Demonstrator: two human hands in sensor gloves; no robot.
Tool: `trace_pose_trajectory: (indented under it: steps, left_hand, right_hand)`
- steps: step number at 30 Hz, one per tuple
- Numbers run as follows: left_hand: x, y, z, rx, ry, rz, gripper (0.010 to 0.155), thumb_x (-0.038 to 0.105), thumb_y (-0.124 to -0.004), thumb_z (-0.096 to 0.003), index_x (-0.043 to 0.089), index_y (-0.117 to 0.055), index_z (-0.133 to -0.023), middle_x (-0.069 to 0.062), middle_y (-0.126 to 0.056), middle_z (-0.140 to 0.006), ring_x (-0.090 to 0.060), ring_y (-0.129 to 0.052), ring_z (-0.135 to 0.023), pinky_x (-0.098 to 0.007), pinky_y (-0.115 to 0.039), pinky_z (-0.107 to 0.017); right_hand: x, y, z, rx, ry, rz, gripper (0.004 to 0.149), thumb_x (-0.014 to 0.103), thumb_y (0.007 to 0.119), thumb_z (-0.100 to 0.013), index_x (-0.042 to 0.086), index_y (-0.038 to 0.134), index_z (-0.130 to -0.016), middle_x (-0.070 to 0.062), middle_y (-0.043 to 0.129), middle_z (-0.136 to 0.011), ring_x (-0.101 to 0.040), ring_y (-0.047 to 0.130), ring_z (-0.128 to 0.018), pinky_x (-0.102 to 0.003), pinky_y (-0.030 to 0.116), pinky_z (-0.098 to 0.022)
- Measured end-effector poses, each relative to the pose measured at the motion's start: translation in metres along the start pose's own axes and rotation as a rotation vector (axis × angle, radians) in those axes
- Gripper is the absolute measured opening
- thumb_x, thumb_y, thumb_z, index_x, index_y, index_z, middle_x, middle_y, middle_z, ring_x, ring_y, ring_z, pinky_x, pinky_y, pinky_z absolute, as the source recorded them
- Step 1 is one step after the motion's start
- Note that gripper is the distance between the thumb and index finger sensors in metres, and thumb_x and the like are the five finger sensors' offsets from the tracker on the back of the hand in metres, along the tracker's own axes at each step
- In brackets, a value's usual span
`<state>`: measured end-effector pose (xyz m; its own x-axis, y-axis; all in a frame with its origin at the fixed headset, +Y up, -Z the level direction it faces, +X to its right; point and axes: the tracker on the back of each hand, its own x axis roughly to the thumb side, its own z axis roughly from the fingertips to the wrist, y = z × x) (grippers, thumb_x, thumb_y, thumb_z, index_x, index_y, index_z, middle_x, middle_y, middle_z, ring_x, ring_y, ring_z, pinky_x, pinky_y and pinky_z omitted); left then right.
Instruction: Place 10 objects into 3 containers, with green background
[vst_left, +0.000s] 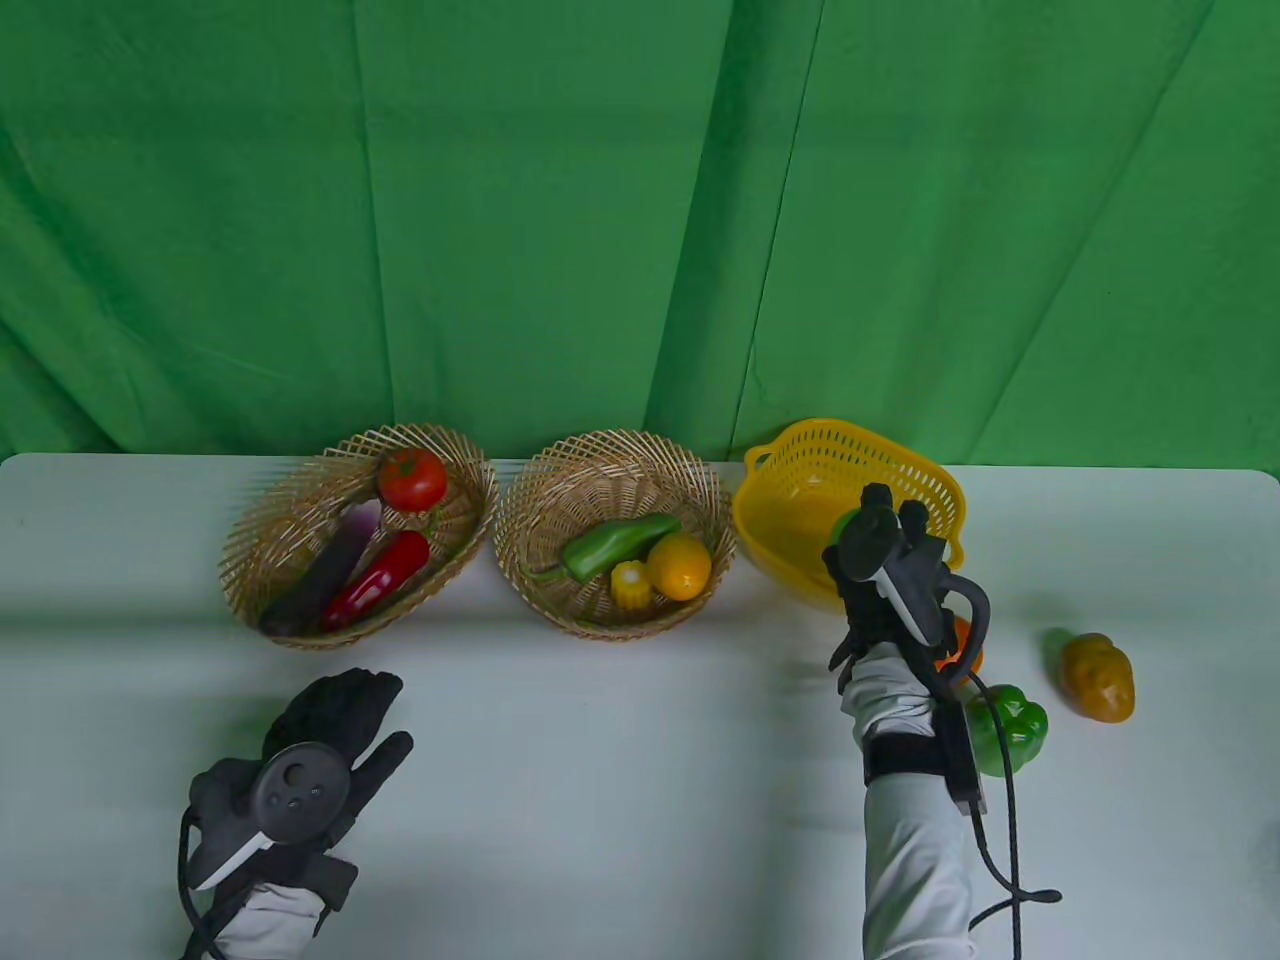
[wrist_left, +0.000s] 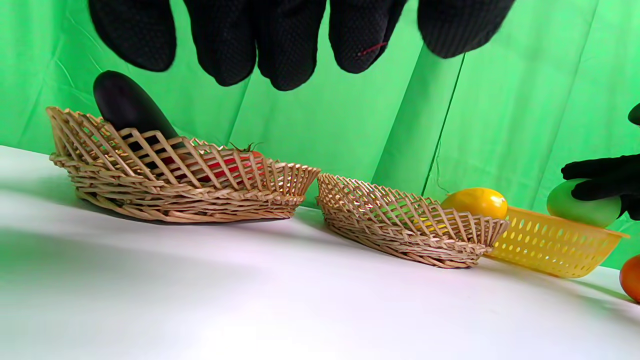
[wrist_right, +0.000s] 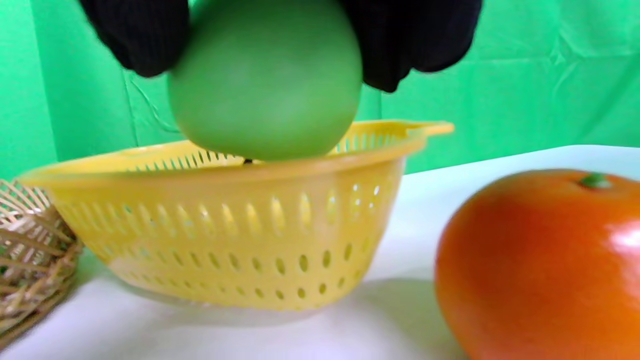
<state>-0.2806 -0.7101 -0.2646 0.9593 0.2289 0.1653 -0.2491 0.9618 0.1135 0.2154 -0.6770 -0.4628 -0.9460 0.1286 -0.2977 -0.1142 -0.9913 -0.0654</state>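
My right hand grips a round green fruit above the near rim of the yellow plastic basket; it also shows in the left wrist view. The left wicker basket holds a tomato, an eggplant and a red pepper. The middle wicker basket holds a green pepper, a lemon and a corn piece. My left hand lies open and empty on the table, fingers spread.
An orange lies on the table just behind my right wrist. A green bell pepper and an orange-yellow bell pepper lie at the right. A green cloth hangs behind the table.
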Motion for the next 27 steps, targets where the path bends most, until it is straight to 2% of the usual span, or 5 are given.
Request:
trace_pose_trajectory:
  steps: [4, 13, 27]
  left_hand:
    - [0.000, 0.000, 0.000, 0.000, 0.001, -0.005, 0.064, 0.058, -0.063, -0.0564, 0.032, -0.057, -0.115, -0.012, -0.068, -0.117, -0.042, -0.068, -0.107, -0.066, -0.063, -0.067]
    - [0.002, 0.000, -0.001, 0.008, -0.013, 0.002, 0.064, 0.058, -0.063, -0.0565, 0.031, -0.058, -0.115, -0.012, -0.068, -0.117, -0.042, -0.068, -0.107, -0.066, -0.063, -0.067]
    - [0.009, 0.000, -0.001, 0.016, -0.053, 0.010, 0.064, 0.058, -0.063, -0.0565, 0.032, -0.057, -0.115, -0.012, -0.068, -0.117, -0.042, -0.068, -0.107, -0.066, -0.063, -0.067]
  right_hand:
    - [-0.003, -0.001, 0.002, 0.004, -0.016, 0.000, 0.081, 0.055, 0.070, -0.053, 0.027, 0.029, -0.117, -0.021, 0.037, -0.123, -0.051, 0.061, -0.102, -0.063, 0.055, -0.075]
    - [-0.015, -0.009, 0.019, 0.063, -0.075, -0.001, 0.074, 0.057, 0.064, -0.055, 0.026, 0.039, -0.117, -0.020, 0.048, -0.121, -0.051, 0.060, -0.102, -0.065, 0.054, -0.075]
    - [-0.057, -0.023, 0.072, 0.007, -0.129, -0.022, 0.074, 0.058, 0.063, -0.055, 0.026, 0.037, -0.117, -0.021, 0.047, -0.122, -0.052, 0.060, -0.102, -0.066, 0.054, -0.074]
